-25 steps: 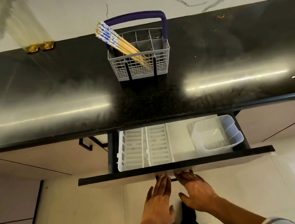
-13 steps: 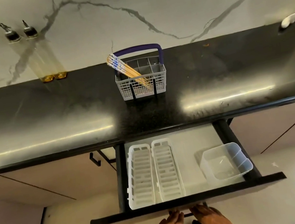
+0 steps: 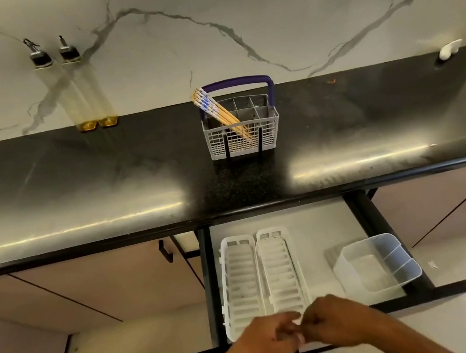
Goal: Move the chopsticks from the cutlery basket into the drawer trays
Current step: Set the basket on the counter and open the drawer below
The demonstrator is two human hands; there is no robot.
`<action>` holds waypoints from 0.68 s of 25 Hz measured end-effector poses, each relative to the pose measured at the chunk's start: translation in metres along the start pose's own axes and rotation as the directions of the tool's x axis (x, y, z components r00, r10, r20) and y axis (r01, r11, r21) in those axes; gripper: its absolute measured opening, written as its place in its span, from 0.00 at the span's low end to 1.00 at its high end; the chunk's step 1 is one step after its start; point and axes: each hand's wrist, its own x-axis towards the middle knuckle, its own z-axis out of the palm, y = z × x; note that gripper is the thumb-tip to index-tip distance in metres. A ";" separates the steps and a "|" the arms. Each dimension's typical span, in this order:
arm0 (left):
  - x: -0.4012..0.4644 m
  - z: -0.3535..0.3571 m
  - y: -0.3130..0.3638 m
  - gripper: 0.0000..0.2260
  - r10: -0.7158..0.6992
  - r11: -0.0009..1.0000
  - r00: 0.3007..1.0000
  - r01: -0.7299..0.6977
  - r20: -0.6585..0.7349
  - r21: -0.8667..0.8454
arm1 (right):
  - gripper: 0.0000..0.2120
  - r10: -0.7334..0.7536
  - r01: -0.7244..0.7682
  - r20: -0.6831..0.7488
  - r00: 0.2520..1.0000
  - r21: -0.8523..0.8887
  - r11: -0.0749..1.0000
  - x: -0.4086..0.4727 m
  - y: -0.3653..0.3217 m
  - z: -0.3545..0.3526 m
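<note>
Both hands sit at the bottom centre of the frame, over the front edge of the open drawer [image 3: 355, 217]. The left hand [image 3: 266, 343] comes in from the lower left, back of the hand up, fingers curled and pointing right. The right hand [image 3: 336, 324] comes in from the lower right, fingers curled and pointing left. The fingertips of the two hands meet, and motion blur covers that spot; whether either grip has hold of anything cannot be told.

The chopsticks [image 3: 216, 112] stand in the cutlery basket [image 3: 245, 138], a grey mesh basket with a purple handle, on the black counter [image 3: 101, 173] at the centre of the frame. They lean toward the upper left, patterned ends above the basket rim.

In the drawer, two white slotted trays [image 3: 261, 276] lie side by side, touching, long sides running front to back. The hands cover their near ends. A clear divided plastic container [image 3: 376, 266] sits apart from them at the lower right.

Two glass oil bottles [image 3: 75, 91] stand against the marble wall at the upper left.
</note>
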 end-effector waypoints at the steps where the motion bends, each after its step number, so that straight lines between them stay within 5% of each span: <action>1: 0.003 -0.016 0.003 0.19 -0.007 0.999 0.996 0.003 -0.085 -0.051 | 0.19 0.002 0.001 -0.061 0.998 0.057 0.998 0.005 -0.004 -0.016; 5: 0.035 -0.077 -0.010 0.14 -0.068 0.997 0.818 0.070 -0.571 -0.019 | 0.21 0.162 -0.020 -0.341 0.926 0.384 0.923 0.044 -0.003 -0.044; 8: 0.063 -0.105 -0.036 0.22 -0.182 0.915 0.689 0.380 -0.702 0.136 | 0.24 0.360 -0.118 -0.338 0.869 0.565 0.816 0.079 0.009 -0.047; 10: 0.069 -0.113 -0.050 0.32 -0.256 0.823 0.622 0.542 -0.740 0.170 | 0.24 0.434 -0.153 -0.283 0.855 0.662 0.734 0.096 0.014 -0.047; 14: 0.081 -0.113 -0.070 0.47 -0.436 0.876 0.635 0.464 -0.638 -0.137 | 0.20 0.432 -0.117 -0.214 0.876 0.776 0.620 0.109 0.020 -0.042; 17: 0.087 -0.114 -0.079 0.43 -0.476 0.869 0.664 0.455 -0.576 -0.193 | 0.20 0.389 -0.073 -0.208 0.898 0.800 0.596 0.121 0.026 -0.031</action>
